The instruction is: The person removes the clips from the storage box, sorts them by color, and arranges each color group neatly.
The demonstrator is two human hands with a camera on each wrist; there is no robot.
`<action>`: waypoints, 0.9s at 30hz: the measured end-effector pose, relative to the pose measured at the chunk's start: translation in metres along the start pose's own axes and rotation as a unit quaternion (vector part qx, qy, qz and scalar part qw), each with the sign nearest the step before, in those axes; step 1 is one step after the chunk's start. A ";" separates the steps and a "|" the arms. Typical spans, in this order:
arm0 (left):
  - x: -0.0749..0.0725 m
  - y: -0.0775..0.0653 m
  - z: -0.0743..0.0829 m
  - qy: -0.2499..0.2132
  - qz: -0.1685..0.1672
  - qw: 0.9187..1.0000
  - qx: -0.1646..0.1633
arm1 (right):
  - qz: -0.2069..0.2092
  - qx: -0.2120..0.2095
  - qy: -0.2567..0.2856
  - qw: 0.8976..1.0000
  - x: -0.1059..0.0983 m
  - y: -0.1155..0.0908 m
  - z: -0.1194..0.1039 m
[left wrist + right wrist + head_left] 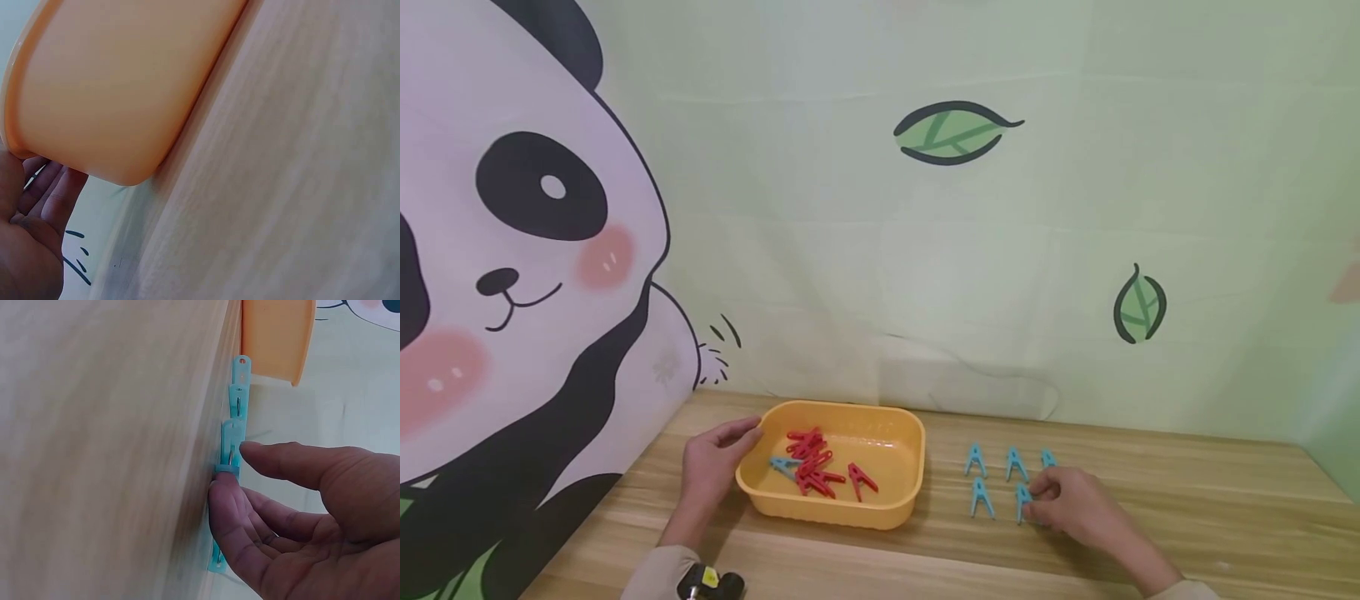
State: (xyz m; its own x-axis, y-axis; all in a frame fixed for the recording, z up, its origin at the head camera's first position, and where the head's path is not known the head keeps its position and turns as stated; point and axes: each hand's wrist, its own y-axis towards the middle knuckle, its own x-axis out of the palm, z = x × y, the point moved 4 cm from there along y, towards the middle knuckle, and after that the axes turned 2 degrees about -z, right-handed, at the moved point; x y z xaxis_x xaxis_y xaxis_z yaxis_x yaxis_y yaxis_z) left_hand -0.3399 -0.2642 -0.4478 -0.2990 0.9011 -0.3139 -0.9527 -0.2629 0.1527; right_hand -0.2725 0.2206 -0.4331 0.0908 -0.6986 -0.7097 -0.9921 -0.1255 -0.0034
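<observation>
Right of the rounded yellow plastic basket [835, 510], my right hand [1078, 507] pinches a light-blue plastic A-shaped clip [1022, 496], seemingly for neat rows; my left hand [711, 460], fingers fairly straight, rests against the basket's end, probably steadying it.

The wood-grained table [880, 562] carries a yellow tray [842, 511] near its back edge, toward the back left corner, and blue clips [979, 492] in two rows between that tray and the table's right edge.
</observation>
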 end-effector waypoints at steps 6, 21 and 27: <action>-0.001 0.000 -0.001 0.005 -0.003 1.000 -0.001 | 0.012 0.006 -0.008 1.000 -0.002 0.002 -0.003; 0.000 -0.001 0.001 -0.004 -0.002 1.000 -0.002 | 0.062 -0.105 -0.010 0.992 0.006 0.014 -0.070; 0.000 -0.001 0.001 -0.002 0.000 1.000 0.000 | 0.055 -0.142 0.022 0.988 0.023 0.019 -0.106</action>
State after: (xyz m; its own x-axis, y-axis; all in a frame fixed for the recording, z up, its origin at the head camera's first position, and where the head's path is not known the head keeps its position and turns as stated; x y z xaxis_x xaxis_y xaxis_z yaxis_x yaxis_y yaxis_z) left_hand -0.3391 -0.2636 -0.4473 -0.2983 0.9023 -0.3111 -0.9528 -0.2626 0.1520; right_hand -0.2805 0.1272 -0.3744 -0.0070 -0.7489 -0.6627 -0.9323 -0.2348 0.2751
